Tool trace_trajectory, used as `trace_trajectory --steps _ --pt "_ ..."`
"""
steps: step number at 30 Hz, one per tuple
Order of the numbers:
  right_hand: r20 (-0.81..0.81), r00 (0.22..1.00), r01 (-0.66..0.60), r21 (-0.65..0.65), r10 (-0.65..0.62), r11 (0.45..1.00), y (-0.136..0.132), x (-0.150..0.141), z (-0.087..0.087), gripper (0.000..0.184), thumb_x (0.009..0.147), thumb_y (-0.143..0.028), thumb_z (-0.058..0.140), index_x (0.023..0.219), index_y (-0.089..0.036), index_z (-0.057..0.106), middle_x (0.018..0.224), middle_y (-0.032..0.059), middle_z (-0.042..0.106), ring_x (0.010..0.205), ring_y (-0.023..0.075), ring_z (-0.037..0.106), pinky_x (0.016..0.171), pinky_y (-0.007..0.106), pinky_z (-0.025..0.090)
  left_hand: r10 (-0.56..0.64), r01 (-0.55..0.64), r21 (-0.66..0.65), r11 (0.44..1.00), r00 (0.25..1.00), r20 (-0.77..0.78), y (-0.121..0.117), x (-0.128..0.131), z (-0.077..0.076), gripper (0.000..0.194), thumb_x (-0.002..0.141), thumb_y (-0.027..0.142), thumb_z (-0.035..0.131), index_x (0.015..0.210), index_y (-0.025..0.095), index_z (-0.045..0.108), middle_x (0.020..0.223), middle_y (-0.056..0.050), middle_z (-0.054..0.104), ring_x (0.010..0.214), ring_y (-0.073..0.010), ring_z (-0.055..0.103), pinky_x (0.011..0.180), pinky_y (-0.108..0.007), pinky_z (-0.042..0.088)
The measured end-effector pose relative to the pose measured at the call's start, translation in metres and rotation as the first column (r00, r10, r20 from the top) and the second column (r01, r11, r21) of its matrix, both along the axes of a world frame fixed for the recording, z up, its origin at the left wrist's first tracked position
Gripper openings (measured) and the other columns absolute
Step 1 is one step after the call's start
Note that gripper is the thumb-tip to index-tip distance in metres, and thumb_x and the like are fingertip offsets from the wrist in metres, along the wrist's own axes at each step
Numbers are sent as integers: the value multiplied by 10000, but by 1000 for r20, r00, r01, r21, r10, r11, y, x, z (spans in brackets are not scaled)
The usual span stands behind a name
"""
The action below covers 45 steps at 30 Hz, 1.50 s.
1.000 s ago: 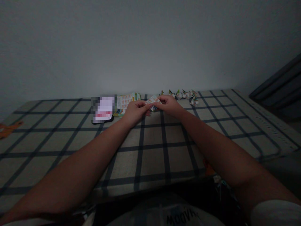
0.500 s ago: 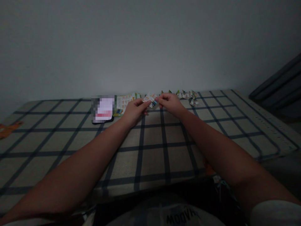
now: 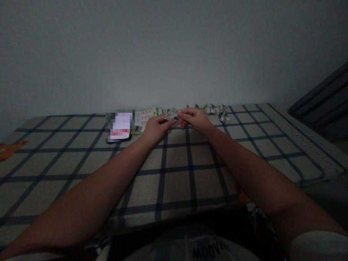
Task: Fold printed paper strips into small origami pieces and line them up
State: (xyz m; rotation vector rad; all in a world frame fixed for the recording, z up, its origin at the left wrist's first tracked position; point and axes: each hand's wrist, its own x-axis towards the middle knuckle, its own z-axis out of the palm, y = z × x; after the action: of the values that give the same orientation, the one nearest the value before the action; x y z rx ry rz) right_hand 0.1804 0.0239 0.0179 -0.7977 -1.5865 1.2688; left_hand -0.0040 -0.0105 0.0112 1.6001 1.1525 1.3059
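Between my two hands, above the far part of the table, is a small piece of folded printed paper [image 3: 172, 115], white with orange and blue print. My left hand [image 3: 157, 127] pinches its left and near side with thumb and fingers. My right hand [image 3: 195, 119] grips the right corner between thumb and fingertips. The fingertips hide part of the folds. Just left of my left hand lie printed paper sheets [image 3: 143, 117] with green edges. Beyond and right of my right hand, several small folded paper pieces [image 3: 216, 108] stand in a cluster near the wall.
A phone [image 3: 121, 125] with a lit, blurred screen lies left of the sheets. The table wears a checked cloth [image 3: 176, 185] and meets a plain wall [image 3: 174, 54] at the back. An orange patterned patch [image 3: 11, 149] shows at the left edge, dark fabric [image 3: 323, 98] at the right.
The folded paper has tilted flatter between my hands, showing less of its face. My left thumb has shifted right along its near edge, and my right fingers have closed further over its corner.
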Motion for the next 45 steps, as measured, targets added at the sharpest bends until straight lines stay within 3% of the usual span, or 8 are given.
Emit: trace_trajectory --steps 6,10,13,16,22,30,38,45 --pt "14 1000 6 73 -7 997 -1 0 -2 349 734 -447 783 936 -164 744 877 64 760 797 160 706 753 308 593 26 7 -131 991 969 247 6 3 -4 438 685 328 820 1078 160 723 896 -70 749 703 -134 644 536 -201 464" --pt "159 983 49 274 -95 961 -1 5 -1 263 798 -346 704 994 -187 778 978 64 771 820 159 690 771 312 568 52 54 -225 973 896 441 9 2 -2 365 719 232 779 1072 166 713 898 -62 746 726 -122 675 579 -187 506" --pt "268 947 38 450 -175 892 0 9 2 209 831 -260 649 974 -210 793 1020 60 769 903 176 685 852 334 540 83 79 -269 960 836 542 11 0 1 258 791 287 732 1012 154 717 884 -64 740 741 -135 688 643 -221 554" --pt "357 915 -49 559 -187 827 3 11 3 203 849 -212 622 950 -231 797 1038 51 766 979 192 678 923 354 511 73 79 -260 962 847 526 12 -1 0 318 802 378 739 1028 157 704 890 -69 731 766 -158 693 694 -269 576" --pt "356 922 -144 678 -150 721 7 11 -2 219 869 -177 591 1002 -197 763 1031 77 729 969 184 647 873 330 502 18 58 -145 988 881 473 12 0 -7 511 662 259 845 1137 165 679 837 -26 694 714 -119 655 689 -242 542" --pt "447 888 -235 643 -108 729 3 8 -4 159 865 -326 693 965 -221 756 1070 74 634 987 184 581 839 316 480 26 43 -145 989 898 440 12 0 -8 531 641 263 863 1129 172 675 825 -22 696 686 -115 648 673 -242 538" --pt "361 913 -81 619 -191 781 10 13 -8 233 866 -423 677 888 -206 758 994 68 637 871 176 580 772 314 469 -78 182 -167 969 867 493 6 2 -5 538 727 136 749 1251 205 647 1085 -77 726 939 -159 707 907 -315 578" --pt "296 923 28 584 -244 811 1 8 -2 225 874 -379 632 855 -178 732 907 82 701 865 190 619 746 308 476 -69 173 -186 967 884 463 7 2 -5 490 732 102 740 1209 197 679 1095 -71 732 925 -131 708 922 -284 571"
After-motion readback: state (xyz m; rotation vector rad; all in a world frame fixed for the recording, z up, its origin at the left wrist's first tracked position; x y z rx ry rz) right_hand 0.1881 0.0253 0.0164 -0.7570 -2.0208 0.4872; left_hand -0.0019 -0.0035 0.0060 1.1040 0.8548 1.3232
